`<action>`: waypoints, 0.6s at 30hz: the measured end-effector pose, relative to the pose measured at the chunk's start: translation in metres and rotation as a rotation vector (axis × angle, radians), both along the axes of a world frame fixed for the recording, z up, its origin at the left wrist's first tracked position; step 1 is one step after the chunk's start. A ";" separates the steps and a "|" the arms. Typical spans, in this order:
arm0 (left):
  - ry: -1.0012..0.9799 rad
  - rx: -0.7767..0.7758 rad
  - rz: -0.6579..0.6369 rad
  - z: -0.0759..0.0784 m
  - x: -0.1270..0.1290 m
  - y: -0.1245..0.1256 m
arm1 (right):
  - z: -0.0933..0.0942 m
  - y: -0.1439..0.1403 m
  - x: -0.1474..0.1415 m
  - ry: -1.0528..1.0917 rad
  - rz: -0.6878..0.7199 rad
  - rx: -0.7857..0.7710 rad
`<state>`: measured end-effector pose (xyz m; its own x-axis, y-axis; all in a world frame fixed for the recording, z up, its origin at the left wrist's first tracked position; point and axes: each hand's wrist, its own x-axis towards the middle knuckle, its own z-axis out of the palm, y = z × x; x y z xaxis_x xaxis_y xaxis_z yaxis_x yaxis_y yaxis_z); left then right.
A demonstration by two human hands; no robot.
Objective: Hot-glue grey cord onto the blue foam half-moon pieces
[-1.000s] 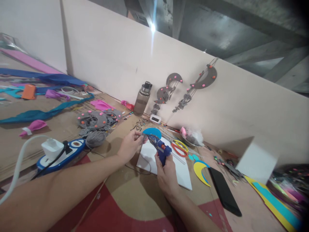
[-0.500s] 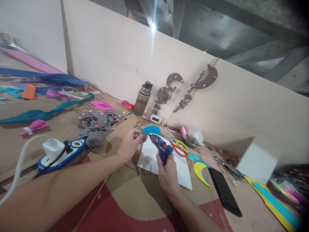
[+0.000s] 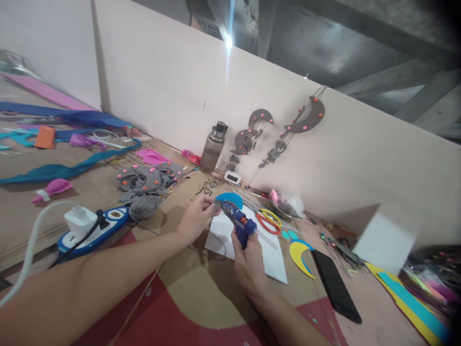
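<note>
Cardboard (image 3: 194, 180) spread beneath our arms in the head view, and the white board (image 3: 275, 262) lying on it served as our landmark. Above the board's far left corner, our left hand (image 3: 198, 216) pinched a small grey piece (image 3: 216, 206) between thumb and fingertips, the gap between them narrow. Over the middle of the board, our right hand (image 3: 250, 262) had its fingers wrapped around the handle of a blue glue gun (image 3: 236, 216); we could not tell whether one pressed the trigger. The gun's nozzle pointed left, right at the grey piece, though we could not tell if they touched. A clear glue stick (image 3: 268, 239) jutted from its back end.

At the board's far edge lay a blue shape (image 3: 232, 198) with a curved outline. At its right edge were scissors (image 3: 272, 214) with yellow and red handles; farther right, we saw a yellow crescent (image 3: 298, 259) and a long black slab (image 3: 336, 286). Beyond the board, a tinted bottle (image 3: 212, 149) stood upright near a small white display (image 3: 232, 177). Well left of the board, we saw a grey yarn ball (image 3: 144, 207) beside a blue and white power strip (image 3: 115, 218).
</note>
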<state>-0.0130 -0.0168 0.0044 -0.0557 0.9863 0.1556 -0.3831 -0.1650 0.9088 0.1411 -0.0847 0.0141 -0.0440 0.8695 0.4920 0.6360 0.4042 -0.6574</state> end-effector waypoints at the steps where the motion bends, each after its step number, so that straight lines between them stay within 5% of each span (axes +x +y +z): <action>1: 0.010 -0.001 0.000 -0.001 0.000 0.000 | 0.000 0.000 0.000 -0.003 0.004 0.002; 8: 0.091 0.012 0.007 -0.009 0.000 0.003 | -0.001 0.000 -0.001 -0.004 0.023 -0.027; 18: -0.027 -0.003 0.006 0.004 -0.002 -0.001 | -0.001 0.002 0.001 -0.016 -0.015 0.019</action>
<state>-0.0147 -0.0181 0.0087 -0.0660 0.9863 0.1510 -0.4069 -0.1648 0.8985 0.1424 -0.0829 0.0136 -0.0389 0.8604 0.5082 0.6522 0.4072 -0.6394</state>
